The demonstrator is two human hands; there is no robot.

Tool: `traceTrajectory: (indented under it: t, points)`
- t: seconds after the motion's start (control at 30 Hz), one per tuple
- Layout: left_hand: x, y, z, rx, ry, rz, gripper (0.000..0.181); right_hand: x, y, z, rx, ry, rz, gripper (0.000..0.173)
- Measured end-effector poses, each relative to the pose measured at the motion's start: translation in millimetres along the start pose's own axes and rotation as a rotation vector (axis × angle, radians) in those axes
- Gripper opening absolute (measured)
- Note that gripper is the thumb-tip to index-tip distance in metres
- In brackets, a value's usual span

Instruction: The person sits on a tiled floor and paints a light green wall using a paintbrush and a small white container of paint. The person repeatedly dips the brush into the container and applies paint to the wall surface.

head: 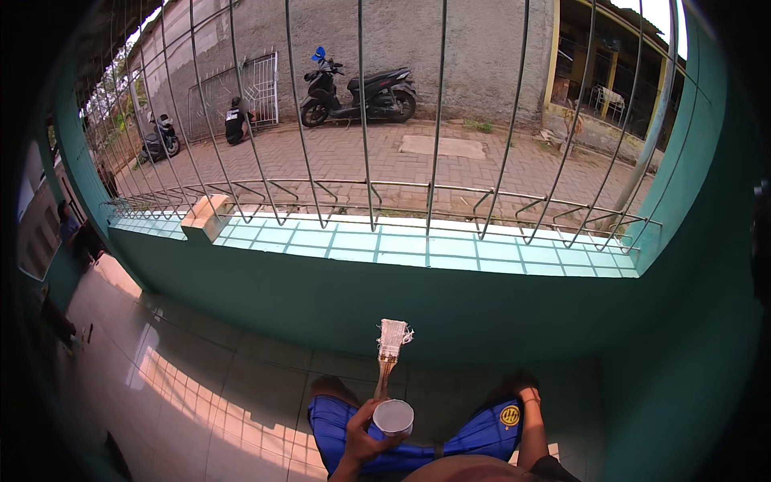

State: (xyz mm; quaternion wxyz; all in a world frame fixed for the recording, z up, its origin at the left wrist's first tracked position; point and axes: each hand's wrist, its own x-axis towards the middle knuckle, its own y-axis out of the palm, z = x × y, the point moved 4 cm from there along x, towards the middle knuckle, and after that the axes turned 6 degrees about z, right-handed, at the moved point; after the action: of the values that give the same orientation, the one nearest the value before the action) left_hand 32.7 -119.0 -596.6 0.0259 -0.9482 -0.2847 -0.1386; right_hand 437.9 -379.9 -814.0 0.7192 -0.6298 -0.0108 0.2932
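Note:
My left hand [361,437] grips a small white cup [394,417] from its left side, and the cup's inside looks whitish. In the same hand a flat paintbrush stands upright; its wooden handle [383,376] rises behind the cup. The bristles [393,337] are caked with whitish paint and frayed at the sides. My right hand [521,383] rests around my right knee, over blue shorts [482,431]; its fingers are lost in shadow. Ahead of the brush is a green wall [337,301], topped by a pale tiled ledge [385,242].
Metal window bars [444,120] rise above the ledge, where a tan block [206,218] sits to the left. Glossy floor tiles [181,416] lie below. Outside are a parked motorcycle [361,96], a scooter [160,138] and a crouching person [236,123]. Another person [72,229] is at far left.

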Motion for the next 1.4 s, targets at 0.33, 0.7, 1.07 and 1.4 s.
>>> traceTrajectory:
  t: [0.33,0.7,1.07,1.4]
  points:
    - [1.0,6.3,12.6,0.042,-0.041,0.001,0.068,-114.0,-31.1,98.9,-0.011,-0.185,-0.031,0.04]
    - [5.7,-2.3,16.8,0.109,0.005,0.179,0.07,-206.9,-121.8,290.3,0.729,-1.222,0.287,0.062]
    - [5.1,13.5,22.9,0.077,-0.087,0.328,0.065,-208.1,-98.7,280.2,0.736,-1.028,0.174,0.06]
    - [-3.7,-1.1,38.6,0.201,-0.017,0.208,0.075,-163.3,-104.9,178.4,0.91,-0.644,-0.414,0.019]
